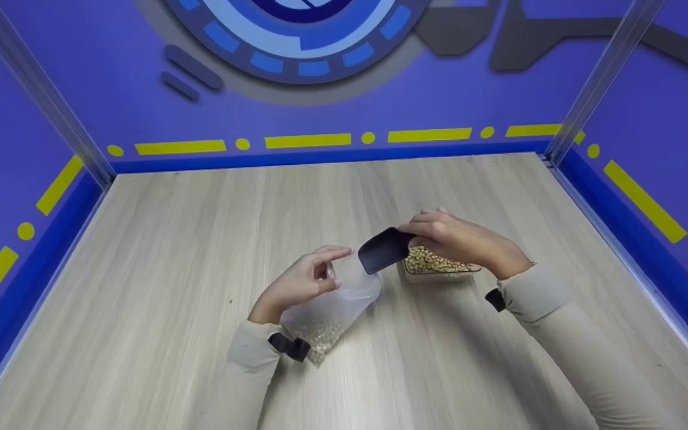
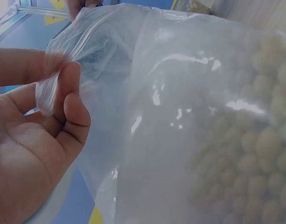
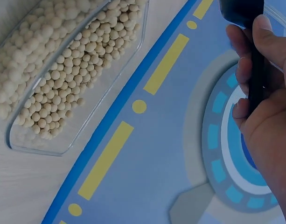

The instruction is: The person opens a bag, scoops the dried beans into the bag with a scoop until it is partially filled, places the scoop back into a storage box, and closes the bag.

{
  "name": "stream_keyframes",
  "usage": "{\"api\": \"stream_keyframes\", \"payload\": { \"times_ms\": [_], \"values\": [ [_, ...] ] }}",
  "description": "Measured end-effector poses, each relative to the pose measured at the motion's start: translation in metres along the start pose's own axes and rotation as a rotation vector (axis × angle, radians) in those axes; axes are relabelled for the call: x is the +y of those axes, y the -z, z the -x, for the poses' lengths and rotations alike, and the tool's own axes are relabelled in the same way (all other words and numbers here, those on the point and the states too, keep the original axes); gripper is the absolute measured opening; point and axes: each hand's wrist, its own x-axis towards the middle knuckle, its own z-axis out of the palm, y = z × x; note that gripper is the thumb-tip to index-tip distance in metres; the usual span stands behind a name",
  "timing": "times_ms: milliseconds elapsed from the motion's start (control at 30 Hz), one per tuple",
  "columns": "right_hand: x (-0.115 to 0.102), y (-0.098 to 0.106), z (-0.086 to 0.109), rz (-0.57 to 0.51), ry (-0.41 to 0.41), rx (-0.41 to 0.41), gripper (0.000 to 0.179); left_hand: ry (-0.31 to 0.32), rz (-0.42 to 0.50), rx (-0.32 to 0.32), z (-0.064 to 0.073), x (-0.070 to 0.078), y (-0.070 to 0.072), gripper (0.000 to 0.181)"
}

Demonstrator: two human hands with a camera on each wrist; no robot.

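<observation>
My left hand [image 1: 305,279] pinches the rim of a clear zip-lock bag [image 1: 344,298], held up by its mouth. Pale round soybeans [image 2: 254,163] fill the lower part of the bag. In my right hand [image 1: 457,237] is a black scoop [image 1: 384,249], gripped by its handle [image 3: 257,79]. The scoop's head tilts down at the mouth of the bag; whether beans are in it cannot be told. Below and beside the right hand stands a clear rectangular container [image 1: 442,276] holding more soybeans [image 3: 82,60].
The pale wooden table [image 1: 200,239] carries the container right of the bag. Blue-purple panels [image 1: 111,89] with yellow dashes wall it at the back and both sides. Metal posts [image 1: 604,77] stand at the back corners.
</observation>
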Motion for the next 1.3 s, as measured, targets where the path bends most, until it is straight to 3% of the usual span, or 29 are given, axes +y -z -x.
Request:
{"api": "stream_keyframes", "payload": {
  "times_ms": [133, 600, 1067, 1300],
  "values": [
    [0.006, 0.002, 0.004, -0.010, 0.020, 0.037, 0.025, -0.002, -0.011, 0.005, 0.001, 0.000, 0.002, 0.057],
    [0.038, 0.006, 0.030, -0.031, -0.059, 0.074, 0.022, 0.018, -0.033, 0.017, 0.002, -0.001, 0.004, 0.058],
    [0.059, 0.005, 0.051, 0.063, -0.067, 0.132, 0.019, -0.009, -0.037, 0.017, 0.002, 0.000, 0.005, 0.058],
    [0.063, 0.009, 0.060, 0.119, -0.090, 0.118, 0.019, 0.004, -0.041, 0.021, 0.003, 0.001, 0.005, 0.057]
  ]
}}
